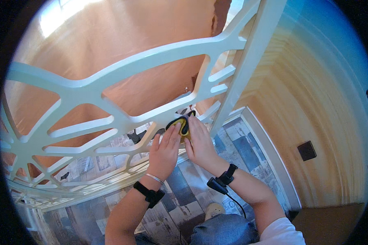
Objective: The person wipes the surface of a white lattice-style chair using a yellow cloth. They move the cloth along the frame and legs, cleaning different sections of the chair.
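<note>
A folded yellow cloth with a dark edge (181,125) lies between my two hands, against the lower part of a white openwork lattice panel (135,67). My left hand (165,151) presses on the cloth's left side with its fingertips, a silver bangle and a black strap at its wrist. From the right, my right hand (201,142) holds the cloth with extended fingers; a black strap with a cabled device is on that wrist. Part of the lattice behind the cloth and fingers is hidden.
A white upright post (248,61) borders the lattice on the right. Beyond it stands a wood-patterned wall (294,107) with a dark square plate (306,151) and a white baseboard (270,153). Patchwork plank flooring (181,186) lies below. A large brown surface (141,27) shows behind the lattice.
</note>
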Motion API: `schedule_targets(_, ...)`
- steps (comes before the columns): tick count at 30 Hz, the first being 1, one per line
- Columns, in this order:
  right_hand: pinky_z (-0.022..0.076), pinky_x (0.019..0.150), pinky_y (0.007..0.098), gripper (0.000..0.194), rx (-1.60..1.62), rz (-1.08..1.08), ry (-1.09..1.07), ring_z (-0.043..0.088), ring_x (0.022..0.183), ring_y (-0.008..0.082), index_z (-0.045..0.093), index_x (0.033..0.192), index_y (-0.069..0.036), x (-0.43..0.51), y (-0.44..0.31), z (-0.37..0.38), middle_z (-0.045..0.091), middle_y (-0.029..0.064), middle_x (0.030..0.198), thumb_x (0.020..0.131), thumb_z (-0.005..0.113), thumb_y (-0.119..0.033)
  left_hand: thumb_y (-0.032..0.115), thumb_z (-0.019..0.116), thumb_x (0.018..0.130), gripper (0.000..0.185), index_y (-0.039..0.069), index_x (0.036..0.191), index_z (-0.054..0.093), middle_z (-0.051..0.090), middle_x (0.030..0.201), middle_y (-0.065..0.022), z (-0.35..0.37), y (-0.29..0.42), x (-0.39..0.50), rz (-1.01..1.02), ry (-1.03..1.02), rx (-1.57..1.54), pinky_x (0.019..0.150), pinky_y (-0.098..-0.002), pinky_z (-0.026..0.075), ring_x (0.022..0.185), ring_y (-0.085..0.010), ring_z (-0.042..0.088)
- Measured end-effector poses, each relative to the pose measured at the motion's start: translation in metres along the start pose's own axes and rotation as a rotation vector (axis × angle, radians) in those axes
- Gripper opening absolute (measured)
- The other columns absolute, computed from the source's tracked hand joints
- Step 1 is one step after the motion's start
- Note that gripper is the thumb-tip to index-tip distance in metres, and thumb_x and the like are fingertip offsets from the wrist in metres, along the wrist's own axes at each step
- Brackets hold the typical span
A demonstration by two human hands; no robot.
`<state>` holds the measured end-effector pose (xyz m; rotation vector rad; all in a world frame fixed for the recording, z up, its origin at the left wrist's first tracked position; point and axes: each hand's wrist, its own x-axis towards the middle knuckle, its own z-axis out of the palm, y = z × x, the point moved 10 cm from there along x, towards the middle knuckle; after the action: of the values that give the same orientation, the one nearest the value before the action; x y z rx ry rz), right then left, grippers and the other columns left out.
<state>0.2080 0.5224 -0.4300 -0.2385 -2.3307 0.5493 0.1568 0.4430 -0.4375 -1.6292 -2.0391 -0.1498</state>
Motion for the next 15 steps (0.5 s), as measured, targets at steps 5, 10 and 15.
schedule_targets(5,0.0340,0.114,0.0552,0.063,-0.026,-0.123,0.032,0.038,0.134,0.0558,0.037,0.140,0.016,0.004,-0.028,0.019,0.037,0.0390,0.143,0.085,0.062,-0.005,0.022,0.057,0.091,0.028,0.009,0.113,0.067,0.056,0.139,-0.0122,0.005,-0.014,-0.018,-0.181,0.097,-0.066,0.112,-0.0484,0.032,0.134,-0.0282,0.049)
schedule_targets(10,0.0321,0.116,0.0513,0.065,0.139,0.069,-0.085,0.036,0.137,0.0537,0.029,0.145,0.017,-0.014,-0.019,0.051,0.034,0.0405,0.145,0.089,0.054,-0.005,0.020,0.056,0.092,0.036,-0.002,0.120,0.061,0.054,0.139,-0.0237,0.042,-0.017,-0.030,-0.240,-0.034,-0.371,0.113,-0.0538,0.032,0.135,-0.0358,0.047)
schedule_targets(15,0.0290,0.117,0.0482,0.070,0.417,0.161,-0.008,0.037,0.136,0.0539,0.019,0.149,0.017,-0.004,-0.015,0.051,0.034,0.0413,0.146,0.087,0.046,-0.001,0.016,0.056,0.091,0.055,-0.014,0.136,0.045,0.049,0.139,-0.0356,0.034,-0.027,-0.034,-0.281,0.042,-0.680,0.114,-0.0517,0.034,0.136,-0.0412,0.046)
